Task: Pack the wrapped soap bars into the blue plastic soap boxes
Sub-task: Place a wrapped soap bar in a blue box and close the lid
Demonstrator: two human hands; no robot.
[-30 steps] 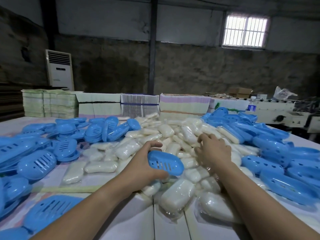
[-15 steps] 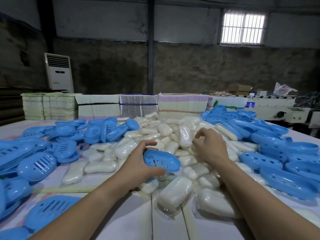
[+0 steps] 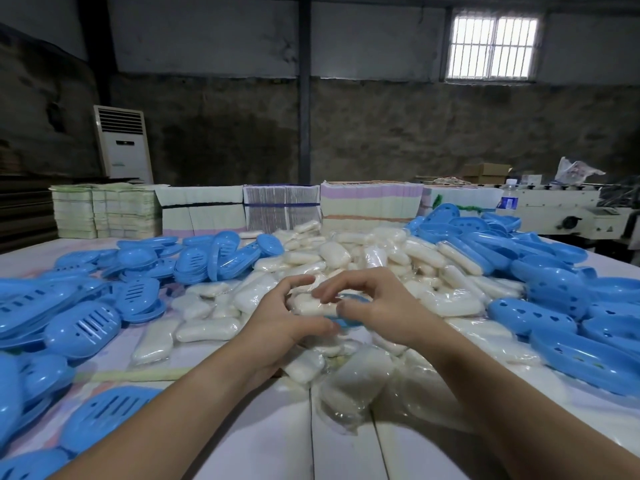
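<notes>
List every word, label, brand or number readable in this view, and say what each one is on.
None can be read.
White floor air conditioner: a small mark on its front panel, too small to read.
Water bottle: a blue label, blurred.
Stacks of printed sheets behind the soap pile: print too fine to read.
</notes>
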